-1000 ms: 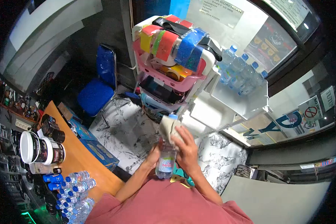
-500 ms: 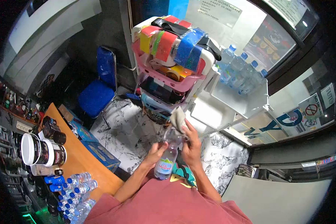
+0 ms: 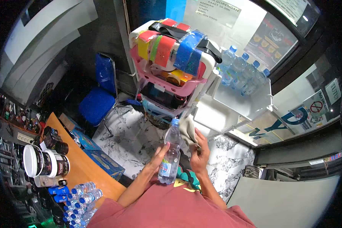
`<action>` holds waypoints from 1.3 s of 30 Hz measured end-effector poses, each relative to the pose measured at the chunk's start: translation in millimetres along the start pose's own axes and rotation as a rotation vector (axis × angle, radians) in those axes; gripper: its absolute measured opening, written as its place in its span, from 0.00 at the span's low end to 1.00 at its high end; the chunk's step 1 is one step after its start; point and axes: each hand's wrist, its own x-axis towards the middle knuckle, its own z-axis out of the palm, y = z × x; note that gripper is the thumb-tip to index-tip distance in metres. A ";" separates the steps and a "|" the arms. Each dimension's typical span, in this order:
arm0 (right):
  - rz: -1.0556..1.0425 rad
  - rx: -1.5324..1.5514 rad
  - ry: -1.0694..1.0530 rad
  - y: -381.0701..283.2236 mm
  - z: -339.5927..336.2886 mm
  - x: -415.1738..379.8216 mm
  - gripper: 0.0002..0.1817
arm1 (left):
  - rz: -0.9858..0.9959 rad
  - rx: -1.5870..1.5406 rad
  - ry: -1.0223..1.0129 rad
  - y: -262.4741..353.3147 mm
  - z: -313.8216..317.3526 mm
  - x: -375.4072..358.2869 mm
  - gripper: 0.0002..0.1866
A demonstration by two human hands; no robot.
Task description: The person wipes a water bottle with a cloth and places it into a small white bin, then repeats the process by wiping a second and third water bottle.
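Observation:
A clear plastic bottle (image 3: 172, 155) with a blue cap and a label stands nearly upright close to the chest. My left hand (image 3: 158, 157) is closed around its left side. To the right of the bottle, my right hand (image 3: 199, 152) grips a greyish-beige cloth (image 3: 187, 131), which hangs beside the bottle's neck. The cap shows uncovered at the top, and the label is partly turned to the left.
A white rack tray (image 3: 250, 104) holds several bottles. Tape rolls fill a pink basket (image 3: 180, 90). On the left are a blue chair (image 3: 97, 104), a wooden table (image 3: 81, 161) with more bottles, white tubs (image 3: 36, 160) and a camera (image 3: 55, 140).
The cloth has come off the bottle's top and moved to its right with my right hand. The bottle has turned, so its label faces further left. The view has shifted slightly.

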 end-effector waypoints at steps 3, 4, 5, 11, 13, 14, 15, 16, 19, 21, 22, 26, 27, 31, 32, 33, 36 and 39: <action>0.057 -0.165 -0.074 -11.3 9.0 8.4 0.22 | 0.052 0.097 -0.005 1.4 0.4 2.7 0.25; 0.035 -0.178 -0.086 -13.8 9.9 5.7 0.23 | 0.032 0.095 -0.023 1.5 -3.7 4.5 0.26; 0.012 -0.189 -0.100 -15.0 10.4 2.3 0.24 | 0.013 0.092 -0.038 2.3 -6.1 5.3 0.26; -0.006 -0.053 -0.339 -4.2 -5.6 -20.9 0.24 | -0.040 -0.172 -0.034 23.0 5.3 -4.2 0.33; 0.298 0.214 -0.335 6.0 -14.5 -23.8 0.19 | -0.043 -0.196 -0.028 8.0 -6.3 0.5 0.32; 0.632 0.273 -0.309 6.5 -22.1 -25.5 0.16 | -0.061 -0.178 -0.055 3.6 -9.4 2.4 0.31; 0.633 0.274 -0.314 8.9 -20.1 -23.9 0.16 | -0.077 -0.160 -0.081 0.8 -12.0 3.2 0.30; 0.481 0.289 -0.181 11.9 -16.7 -18.5 0.15 | -0.062 -0.148 -0.084 -2.0 -13.7 1.6 0.27; 0.241 0.239 -0.004 3.2 0.6 1.6 0.18 | -0.014 -0.098 0.005 -0.6 -0.6 -1.0 0.24; 0.046 -0.158 -0.302 -8.4 9.7 6.8 0.25 | 0.006 -0.062 -0.037 -7.3 -4.4 -0.2 0.20; 0.021 -0.166 -0.303 -9.9 15.2 2.4 0.27 | 0.066 -0.071 -0.029 -19.9 -12.1 6.3 0.19; -0.046 -0.157 -0.440 -12.2 14.6 -19.3 0.26 | 0.083 -0.135 -0.007 -27.1 -24.5 1.3 0.21; -0.053 -0.115 -0.477 -12.6 11.7 -22.7 0.25 | 0.080 -0.248 0.002 -27.5 -24.9 -0.7 0.22; 0.292 0.252 -0.492 -4.7 -4.4 -31.2 0.21 | -0.142 -0.216 0.072 17.7 -1.4 -22.2 0.27; 0.405 0.327 -0.389 -8.0 -7.5 -29.3 0.18 | -0.103 -0.255 0.034 -3.3 -19.2 -13.2 0.27; 0.517 0.400 -0.285 -9.7 -8.8 -27.2 0.15 | -0.101 -0.261 0.039 -3.2 -21.8 -16.0 0.27; 0.144 0.150 -0.248 -9.2 10.7 -10.2 0.20 | 0.030 -0.030 -0.034 -1.2 -19.1 -23.6 0.21; -0.002 -0.111 -0.433 -19.4 27.8 -5.1 0.24 | 0.118 -0.062 0.125 -12.8 -16.1 -21.3 0.19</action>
